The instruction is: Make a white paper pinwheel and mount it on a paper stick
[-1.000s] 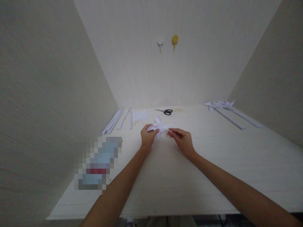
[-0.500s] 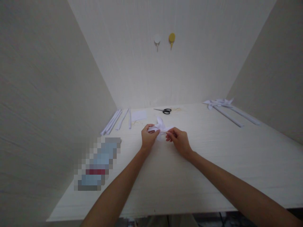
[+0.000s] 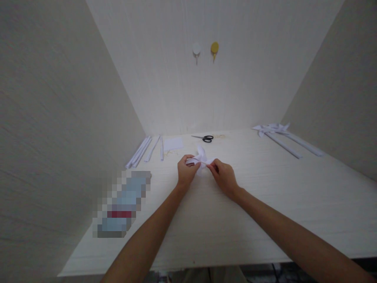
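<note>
A small white folded paper pinwheel [image 3: 202, 158] is held just above the pale table [image 3: 265, 204], near its middle. My left hand [image 3: 186, 171] pinches the pinwheel's left side with closed fingers. My right hand [image 3: 224, 176] pinches its right side, thumb and forefinger pressed together on a paper flap. The two hands nearly touch, and the middle of the pinwheel is partly hidden behind my fingers.
Black scissors [image 3: 204, 138] lie at the back of the table, beside a flat white paper square [image 3: 173, 144]. Several rolled paper sticks [image 3: 144, 150] lie at the back left. Finished pinwheels on sticks [image 3: 279, 135] rest at the back right. A blurred-out object [image 3: 122, 204] sits at front left. Two wall hooks [image 3: 205, 50] hang above.
My right hand has moved a little left, closer to my left hand, and the paper between them is more bunched. The other things on the table lie as before.
</note>
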`<state>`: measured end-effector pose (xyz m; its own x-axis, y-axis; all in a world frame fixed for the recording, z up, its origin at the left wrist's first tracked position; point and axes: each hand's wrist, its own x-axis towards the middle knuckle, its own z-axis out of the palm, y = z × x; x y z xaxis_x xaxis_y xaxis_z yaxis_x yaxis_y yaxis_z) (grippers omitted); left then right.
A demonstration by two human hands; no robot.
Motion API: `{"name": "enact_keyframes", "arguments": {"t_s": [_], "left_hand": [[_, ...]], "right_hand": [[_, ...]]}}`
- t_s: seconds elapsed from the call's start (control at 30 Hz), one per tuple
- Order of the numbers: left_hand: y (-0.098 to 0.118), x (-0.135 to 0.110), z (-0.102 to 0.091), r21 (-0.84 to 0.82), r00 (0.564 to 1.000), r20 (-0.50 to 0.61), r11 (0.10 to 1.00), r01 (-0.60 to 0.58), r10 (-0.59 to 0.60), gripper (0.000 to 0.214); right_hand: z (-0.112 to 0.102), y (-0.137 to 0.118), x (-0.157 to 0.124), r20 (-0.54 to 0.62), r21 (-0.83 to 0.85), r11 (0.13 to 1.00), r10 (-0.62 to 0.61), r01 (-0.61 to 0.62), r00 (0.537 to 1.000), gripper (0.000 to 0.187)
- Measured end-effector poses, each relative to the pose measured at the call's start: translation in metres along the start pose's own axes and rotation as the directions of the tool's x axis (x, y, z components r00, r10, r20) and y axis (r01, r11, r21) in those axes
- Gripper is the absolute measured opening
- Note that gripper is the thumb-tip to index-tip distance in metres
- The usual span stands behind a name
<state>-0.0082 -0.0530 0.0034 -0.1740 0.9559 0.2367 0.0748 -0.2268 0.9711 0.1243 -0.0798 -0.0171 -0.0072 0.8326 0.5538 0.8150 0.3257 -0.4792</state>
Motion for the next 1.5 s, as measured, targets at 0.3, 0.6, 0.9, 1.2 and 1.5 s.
{"name": "enact_keyframes", "arguments": {"t_s": [0.3, 0.6, 0.9, 1.2, 1.5], "left_hand": [[-0.0021, 0.0004, -0.0006, 0.033, 0.999, 0.009, 0.999, -0.037, 0.037, 0.027], [0.0027, -0.0030, 0.0005, 0.062, 0.994, 0.008, 0.992, -0.109, 0.109, 0.020], [0.0013, -0.0012, -0.0007, 0.056, 0.993, 0.049, 0.993, -0.107, 0.104, 0.022], [0.0029, -0.0028, 0.0011, 0.038, 0.992, 0.086, 0.995, -0.093, 0.090, 0.024], [-0.0010, -0.0009, 0.0006, 0.068, 0.989, 0.089, 0.990, -0.126, 0.119, 0.024]], "right_hand": [[0.0012, 0.0006, 0.0010, 0.028, 0.004, 1.000, 0.014, -0.014, 1.000, 0.020], [0.0011, -0.0005, 0.0016, 0.087, 0.068, 0.997, 0.020, -0.026, 0.996, 0.018], [0.0026, 0.0019, 0.0017, 0.079, 0.084, 0.996, 0.027, -0.034, 0.997, 0.020], [0.0015, 0.0040, 0.0024, 0.023, 0.181, 0.983, 0.027, -0.031, 0.999, 0.019], [-0.0018, 0.0007, 0.0025, 0.113, 0.179, 0.981, 0.053, -0.073, 0.992, 0.031]]}}
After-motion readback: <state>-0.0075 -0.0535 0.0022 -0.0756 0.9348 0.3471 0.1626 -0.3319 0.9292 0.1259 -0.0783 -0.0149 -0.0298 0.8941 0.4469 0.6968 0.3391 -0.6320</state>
